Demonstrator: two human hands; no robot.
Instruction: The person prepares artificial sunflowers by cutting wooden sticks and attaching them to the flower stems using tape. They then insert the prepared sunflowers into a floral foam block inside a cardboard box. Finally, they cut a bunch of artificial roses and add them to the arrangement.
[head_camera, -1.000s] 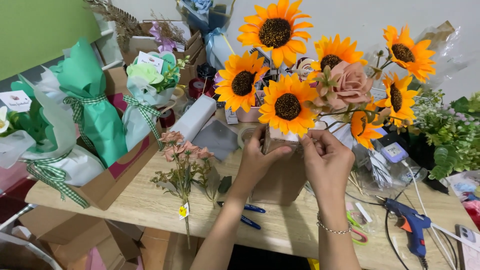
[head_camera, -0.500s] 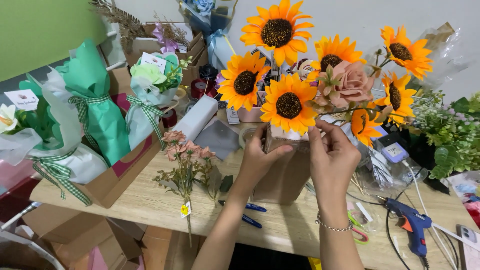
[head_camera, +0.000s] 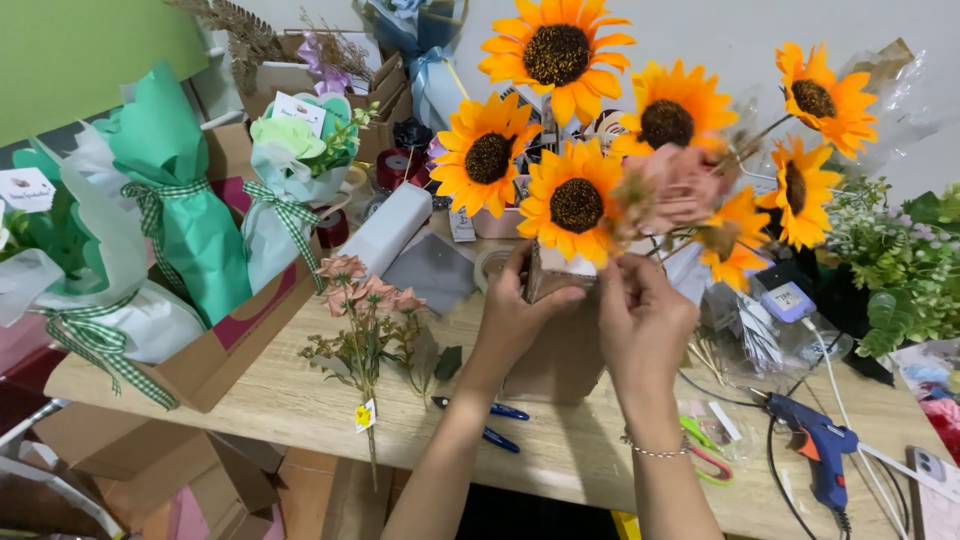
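Wooden table (head_camera: 300, 425) against a white wall (head_camera: 720, 40); both hands' fingers (head_camera: 545, 300) grip the brown sunflower box (head_camera: 560, 355).

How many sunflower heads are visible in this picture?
7. Top centre, centre left, low centre, upper right of centre, far right top, right middle, and one orange, side-on, lower right. Others may be hidden.

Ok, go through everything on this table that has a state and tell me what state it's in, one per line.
Left hand: gripping the box top.
Right hand: fingers pinched at the stems.
Box: upright, sunflowers standing in it.
Sunflowers: upright, in bloom.
Pink sprig: lying flat.
Glue gun: lying down, corded.
Pliers: lying flat; jaws hidden.
Green bouquet: wrapped, ribbon tied.
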